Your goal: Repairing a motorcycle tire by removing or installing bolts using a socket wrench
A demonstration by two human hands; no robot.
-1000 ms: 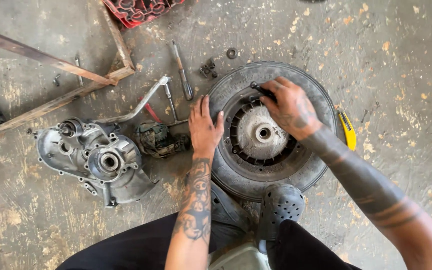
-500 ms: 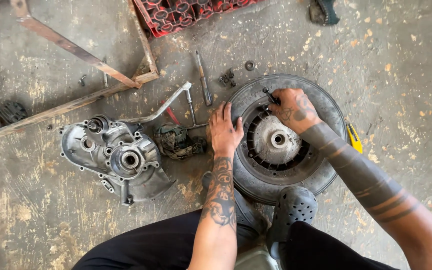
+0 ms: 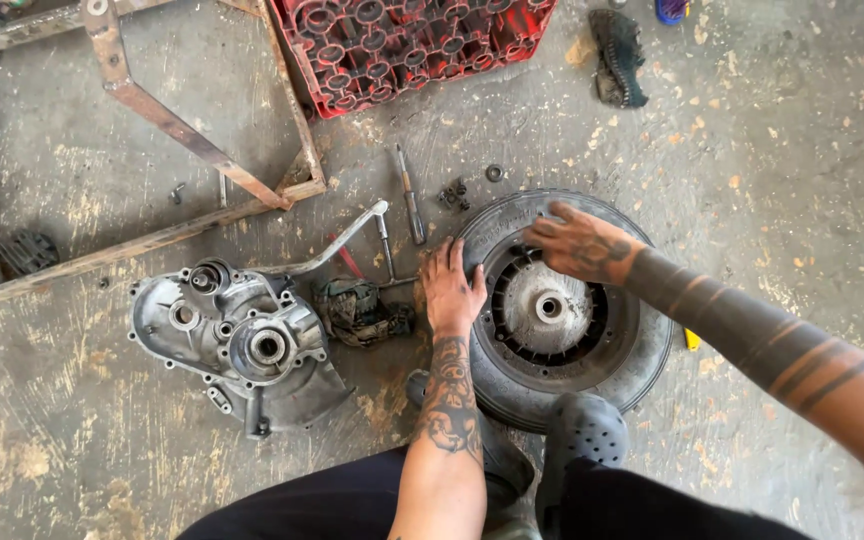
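A small wheel point(image 3: 564, 310), tyre fitted, lay flat on the concrete floor point(image 3: 772, 200) in front of the seated person, toward the floor's near edge and right of centre; its pale metal hub point(image 3: 549, 307) faced upward. The wheel rested free, with only hands to hold it, so a hard pull on the rim could have slid or spun it across the gritty concrete.

Left of the wheel lay a grey engine cover point(image 3: 242, 340), with a dirty rag point(image 3: 360, 310) between the two. A bent steel lever point(image 3: 337, 243) and a screwdriver point(image 3: 409, 208) lay just beyond the rag, close enough for a shifting wheel to knock them.

The left hand point(image 3: 452, 290) lay flat, fingers spread, pressed on the tyre's left side. The right hand point(image 3: 584, 243) rested on the far rim, fingers extended and slightly curled over the tyre's inner edge; whether it pinched anything cannot be told. Fingers placed there could have been nipped between tyre and rim.

A washer point(image 3: 493, 172) and small dark parts point(image 3: 454, 192) lay loose beyond the wheel and could easily have been scattered and lost.
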